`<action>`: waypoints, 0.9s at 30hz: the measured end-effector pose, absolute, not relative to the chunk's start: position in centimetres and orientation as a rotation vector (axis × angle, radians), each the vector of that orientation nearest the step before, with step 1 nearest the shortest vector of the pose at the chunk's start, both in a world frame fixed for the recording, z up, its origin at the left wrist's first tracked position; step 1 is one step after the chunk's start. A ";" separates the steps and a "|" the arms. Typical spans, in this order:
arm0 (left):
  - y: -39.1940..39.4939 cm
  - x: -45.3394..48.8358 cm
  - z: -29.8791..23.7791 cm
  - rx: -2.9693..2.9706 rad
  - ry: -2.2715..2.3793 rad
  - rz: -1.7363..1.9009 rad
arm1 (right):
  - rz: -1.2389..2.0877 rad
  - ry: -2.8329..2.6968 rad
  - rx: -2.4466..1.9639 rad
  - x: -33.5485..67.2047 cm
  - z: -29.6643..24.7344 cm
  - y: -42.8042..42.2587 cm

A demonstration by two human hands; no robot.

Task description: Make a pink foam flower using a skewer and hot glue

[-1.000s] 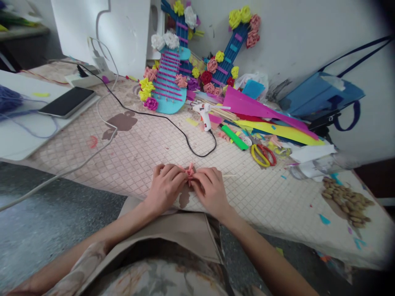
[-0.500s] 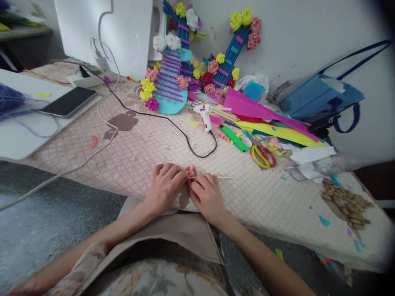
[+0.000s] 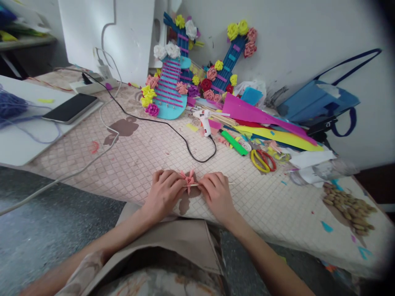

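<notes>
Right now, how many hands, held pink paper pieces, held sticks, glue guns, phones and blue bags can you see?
Hands, left hand and right hand: 2
Held pink paper piece: 1
Held stick: 1
Glue gun: 1
Phone: 1
Blue bag: 1
Total: 7

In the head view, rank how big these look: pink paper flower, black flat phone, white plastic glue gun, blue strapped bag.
1. Blue strapped bag
2. Black flat phone
3. White plastic glue gun
4. Pink paper flower, clearly smallest
</notes>
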State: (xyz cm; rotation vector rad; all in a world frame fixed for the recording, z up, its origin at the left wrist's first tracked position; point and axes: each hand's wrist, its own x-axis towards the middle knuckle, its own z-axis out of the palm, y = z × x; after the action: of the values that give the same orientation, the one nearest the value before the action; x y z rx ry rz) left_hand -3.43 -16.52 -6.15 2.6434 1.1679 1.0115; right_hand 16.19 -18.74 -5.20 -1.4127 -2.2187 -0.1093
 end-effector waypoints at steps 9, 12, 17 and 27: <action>-16.6 -3.5 -6.0 2.670 1.161 0.962 | -0.059 -2.208 -1.417 16.4 -5.4 -19.0; -16.6 -3.5 -6.0 2.640 1.170 1.013 | -0.048 -2.205 -1.453 17.1 -5.5 -19.0; -16.6 -3.5 -6.4 2.644 1.130 1.011 | -0.038 -2.277 -1.391 19.1 -5.6 -19.7; -16.5 -3.2 -6.9 2.663 1.062 1.091 | 0.052 -2.287 -1.340 21.2 -6.3 -20.4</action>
State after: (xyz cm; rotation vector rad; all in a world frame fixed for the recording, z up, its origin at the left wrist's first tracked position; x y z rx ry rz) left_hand -3.20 -16.48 -6.90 2.6632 1.0622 1.0914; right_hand 21.19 -20.35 -6.28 -1.3400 -2.2867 0.0518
